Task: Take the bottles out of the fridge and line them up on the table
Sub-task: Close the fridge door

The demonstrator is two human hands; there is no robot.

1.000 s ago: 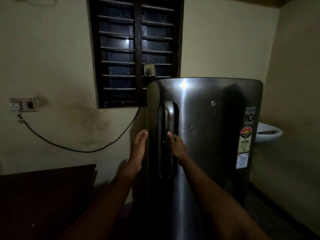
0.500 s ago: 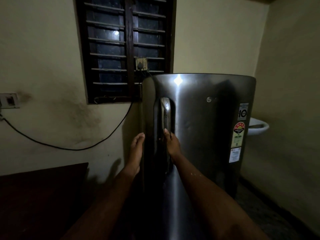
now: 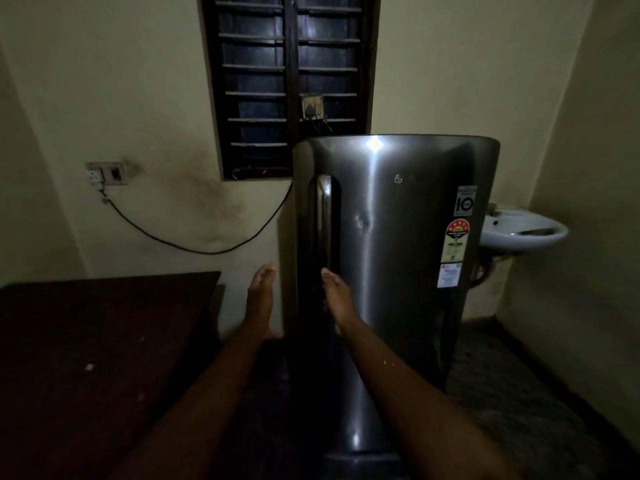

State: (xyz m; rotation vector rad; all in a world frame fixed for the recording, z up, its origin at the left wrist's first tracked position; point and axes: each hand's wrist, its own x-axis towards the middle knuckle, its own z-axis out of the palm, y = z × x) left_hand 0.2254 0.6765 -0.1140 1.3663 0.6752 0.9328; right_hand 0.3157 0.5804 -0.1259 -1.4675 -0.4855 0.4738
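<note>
Fridge (image 3: 398, 237) steel-grey, glossy, door shut; right hand (image 3: 337, 299) at handle (image 3: 323, 230).

closed steel fridge (image 3: 408, 237) under a barred window (image 3: 291, 81), right hand (image 3: 337, 299) at its recessed handle (image 3: 323, 230), left hand (image 3: 259, 299) open beside its edge, dark table (image 3: 104, 341) left, white basin (image 3: 523, 232) right

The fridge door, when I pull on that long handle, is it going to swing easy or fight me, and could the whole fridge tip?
The fridge looks tall and bulky, so tipping seems unlikely. Its door appears shut, so expect some resistance at first. The glossy handle may be slippery; the right hand sits low on it, the left hand beside the fridge's edge.
</note>
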